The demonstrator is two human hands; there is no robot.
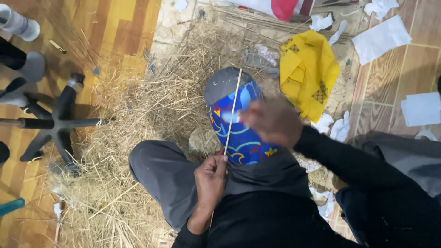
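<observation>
Wooden floor [115,32] in orange and brown planks spreads out under the seated person, and a big heap of dry straw [151,115] covers its middle. Left of the straw stands a black chair base [55,126] with spreading legs. Beyond the heap lies a crumpled yellow cloth [308,71], and white sheets of paper [381,39] are scattered on the floor at the right. The person sits with a grey-clad knee [161,174] pushed into the straw.

Between the knees rests a blue patterned bundle [241,133] with red and yellow marks and a grey cap on its far end. A thin pale stick [232,115] runs up across the front of this bundle, from the lap to just past its grey top. The left hand [210,179] is closed around the lower end of the stick. The right hand [273,121] is blurred and sits against the bundle's right side, near the stick; whether it grips anything I cannot tell.
</observation>
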